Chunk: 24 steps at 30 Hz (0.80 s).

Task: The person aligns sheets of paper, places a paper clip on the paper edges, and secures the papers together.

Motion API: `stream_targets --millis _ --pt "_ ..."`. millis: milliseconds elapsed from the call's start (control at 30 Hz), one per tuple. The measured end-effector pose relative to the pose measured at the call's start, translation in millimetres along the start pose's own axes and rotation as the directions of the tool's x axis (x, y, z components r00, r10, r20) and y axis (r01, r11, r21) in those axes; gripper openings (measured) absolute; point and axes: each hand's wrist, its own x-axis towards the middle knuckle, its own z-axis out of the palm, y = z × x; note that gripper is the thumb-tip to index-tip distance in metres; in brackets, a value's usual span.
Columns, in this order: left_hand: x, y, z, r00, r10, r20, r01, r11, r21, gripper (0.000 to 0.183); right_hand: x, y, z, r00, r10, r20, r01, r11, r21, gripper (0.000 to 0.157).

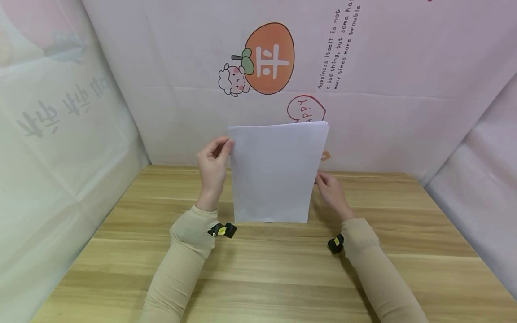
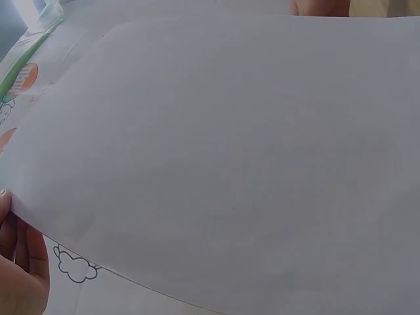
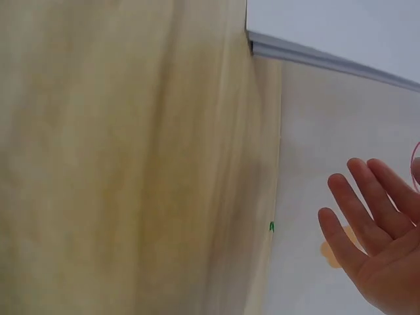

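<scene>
A stack of white paper sheets [image 1: 274,175] is held upright above the table, its blank face toward me. My left hand [image 1: 214,163] pinches the stack's left edge near the top corner, thumb in front; the left wrist view shows this hand [image 2: 23,269] at the sheet's lower left. Close to the stack's right edge, below its middle, is my right hand [image 1: 332,190]. In the right wrist view the right hand [image 3: 384,243] has its fingers extended and spread, apart from the layered edge of the paper [image 3: 328,59].
The wooden table [image 1: 266,278] lies below the paper. Behind it stands a pale printed cloth backdrop [image 1: 181,67] with an orange fruit drawing and lettering. Cloth side walls [image 1: 48,148] flank the table. A small black camera is strapped to each wrist.
</scene>
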Motion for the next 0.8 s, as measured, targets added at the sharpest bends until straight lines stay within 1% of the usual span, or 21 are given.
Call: stream_targets --millis 133,233,333,467,633,800 --pt "0.2 -3.7 -0.7 1.000 0.018 -0.002 -0.018 1.000 -0.003 0.023 5.0 4.4 -0.2 1.000 -0.019 0.007 0.019 0.999 -0.042 0.047" --pt "-0.3 -4.4 -1.2 0.999 0.036 -0.002 -0.036 0.999 -0.005 0.023 9.2 7.5 0.1 0.999 -0.037 0.007 0.037 0.995 -0.088 0.044" --pt "-0.4 -5.1 -1.8 0.999 0.045 -0.002 -0.045 0.999 -0.006 0.023 12.6 9.9 0.3 0.998 -0.048 0.027 0.051 0.989 -0.140 0.040" --pt "0.1 -6.1 -2.8 1.000 0.031 -0.002 -0.031 0.999 -0.011 0.023 14.9 10.8 -0.2 0.996 -0.044 0.071 0.058 0.979 -0.197 0.041" --pt "0.9 -7.6 -3.6 1.000 0.008 -0.004 -0.008 1.000 -0.016 0.021 16.9 10.5 -1.8 0.992 -0.015 0.122 0.043 0.972 -0.231 0.045" --pt "0.2 -7.4 -4.0 1.000 0.019 -0.005 -0.019 1.000 -0.015 0.022 21.7 11.6 -2.0 0.987 -0.015 0.159 0.063 0.951 -0.302 0.046"
